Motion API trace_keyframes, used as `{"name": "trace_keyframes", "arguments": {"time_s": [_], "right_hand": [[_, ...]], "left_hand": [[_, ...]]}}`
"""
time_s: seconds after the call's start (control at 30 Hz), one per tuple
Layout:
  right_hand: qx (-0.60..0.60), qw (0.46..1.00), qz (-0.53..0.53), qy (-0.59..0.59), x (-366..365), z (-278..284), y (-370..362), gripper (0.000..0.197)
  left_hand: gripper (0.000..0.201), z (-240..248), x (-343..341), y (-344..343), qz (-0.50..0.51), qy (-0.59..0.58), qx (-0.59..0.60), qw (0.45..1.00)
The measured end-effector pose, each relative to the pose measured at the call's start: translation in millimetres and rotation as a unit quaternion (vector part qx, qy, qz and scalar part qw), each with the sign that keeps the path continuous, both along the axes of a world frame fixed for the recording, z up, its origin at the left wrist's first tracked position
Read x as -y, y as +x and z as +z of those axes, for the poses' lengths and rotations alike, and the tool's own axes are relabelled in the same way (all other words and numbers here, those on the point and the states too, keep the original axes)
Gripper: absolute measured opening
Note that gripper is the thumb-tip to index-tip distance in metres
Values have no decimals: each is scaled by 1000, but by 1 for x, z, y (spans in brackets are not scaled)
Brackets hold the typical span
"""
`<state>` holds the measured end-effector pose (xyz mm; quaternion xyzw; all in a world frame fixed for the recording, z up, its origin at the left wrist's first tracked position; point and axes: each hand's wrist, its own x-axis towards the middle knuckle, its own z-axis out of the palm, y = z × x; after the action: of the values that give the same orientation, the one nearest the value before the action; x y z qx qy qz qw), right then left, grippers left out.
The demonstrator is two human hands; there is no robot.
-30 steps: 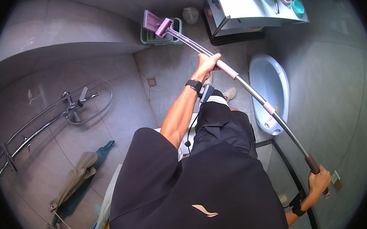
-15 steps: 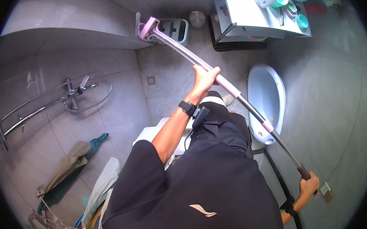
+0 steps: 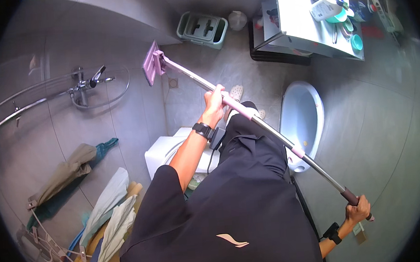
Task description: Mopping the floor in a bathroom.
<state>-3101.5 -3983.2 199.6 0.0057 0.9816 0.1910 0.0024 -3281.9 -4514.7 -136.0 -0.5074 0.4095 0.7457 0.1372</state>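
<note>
The person stands in a tiled bathroom and holds a long-handled mop (image 3: 248,113) with both hands, the pole running slantwise from lower right to upper left across the picture. The left hand (image 3: 214,101) is closed around the metal pole about midway along it, fingers wrapped fully over the shaft just above its pale pink sleeve; a black watch (image 3: 202,130) sits on that wrist. The right hand (image 3: 358,211) is closed around the dark grip at the pole's far end, low at the right, with a dark band on its wrist. The flat pink mop head (image 3: 150,63) lies against the grey wall tiles at upper left, tilted on edge, just right of the shower tap and hose (image 3: 90,83). Near the mop head, on the floor by the wall, stands a green plastic caddy (image 3: 202,30). Under the pole, to the right of the person's dark trousers, sits a pale blue toilet bowl (image 3: 301,120), and a white bin-like tub (image 3: 165,153) stands just beside the left forearm. A grey cabinet top (image 3: 300,22) at upper right bears bottles and small teal cups. Cloths hang from pegs (image 3: 72,174) on the wall at the left.
</note>
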Motion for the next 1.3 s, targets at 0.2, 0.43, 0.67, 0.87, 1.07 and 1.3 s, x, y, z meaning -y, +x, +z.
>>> {"name": "trace_keyframes", "arguments": {"time_s": [0.2,0.43,0.67,0.87,1.07,1.3], "right_hand": [[10,999,23,22,-9,13,-15,13],[42,997,45,49,4,21,-32,14],[57,995,64,44,3,18,-33,15],[52,994,70,64,2,22,-34,15],[64,997,28,23,10,15,-29,15],[71,995,0,73,45,11,-33,20]], "left_hand": [[15,-24,30,-15,242,130,2,962],[19,-54,59,-6,307,150,24,939],[17,-71,70,3,304,127,69,942],[13,-76,66,6,295,150,70,941],[15,-75,61,5,303,154,54,939],[23,-56,37,-1,298,211,20,931]]}}
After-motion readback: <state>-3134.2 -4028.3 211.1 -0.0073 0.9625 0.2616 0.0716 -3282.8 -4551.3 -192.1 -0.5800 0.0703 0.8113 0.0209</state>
